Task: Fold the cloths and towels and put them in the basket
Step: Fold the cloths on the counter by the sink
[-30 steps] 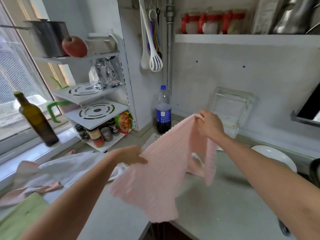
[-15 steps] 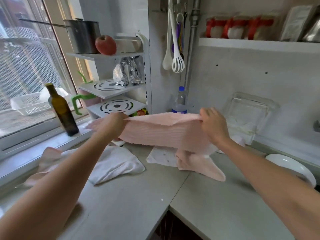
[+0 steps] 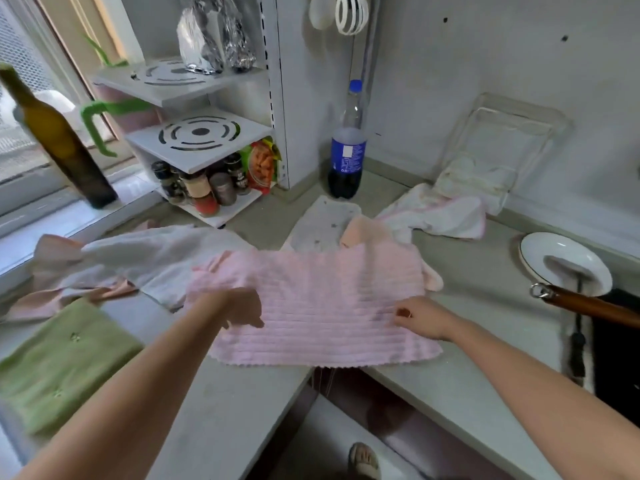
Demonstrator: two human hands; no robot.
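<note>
A pink ribbed towel (image 3: 311,306) lies spread over the inner corner of the grey worktop (image 3: 478,382), its near edge overhanging. The left hand (image 3: 239,306) pinches its left edge with closed fingers, and the right hand (image 3: 424,317) rests on its right side, fingers loosely curled. Crowding it are a white cloth (image 3: 152,258), a green cloth (image 3: 59,362), a peach cloth (image 3: 363,230) and, farther back, a cola bottle (image 3: 347,150).

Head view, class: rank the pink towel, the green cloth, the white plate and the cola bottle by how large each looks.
1. pink towel
2. green cloth, though it lies nearer the camera
3. white plate and cola bottle: too alike to rank
</note>
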